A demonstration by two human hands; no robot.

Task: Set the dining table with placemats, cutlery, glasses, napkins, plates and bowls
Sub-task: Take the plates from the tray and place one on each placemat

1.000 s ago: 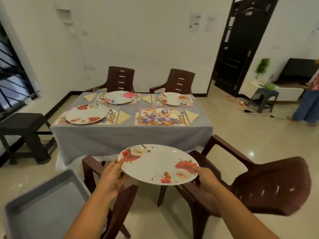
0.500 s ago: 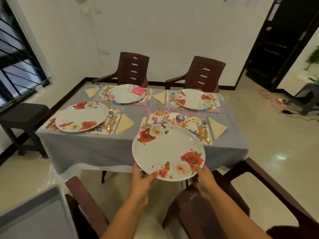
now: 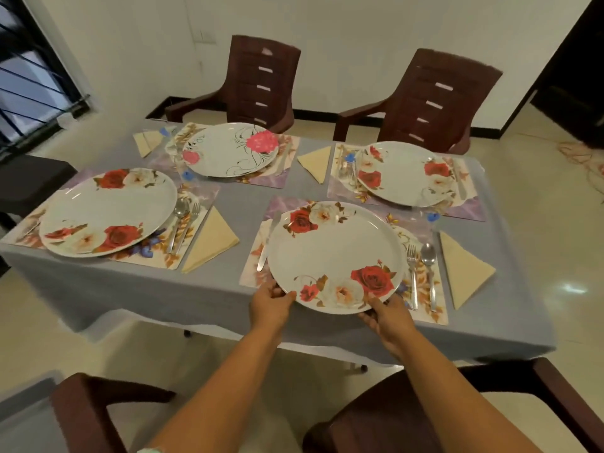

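Both hands grip plate [image 3: 335, 253] by near rim, left hand [image 3: 271, 304] & right hand [image 3: 387, 317], plate centred over near-right placemat [image 3: 421, 230] betw. knife [image 3: 267, 241] & fork [image 3: 412, 273].

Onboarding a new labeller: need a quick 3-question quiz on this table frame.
1. True or false: both hands grip the near-right plate.
2. How many plates are over the table? A) 3 B) 4 C) 5
3. Fill in: right of that plate lie a fork and a ____.

Key:
1. True: left hand and right hand hold its near rim.
2. B
3. spoon
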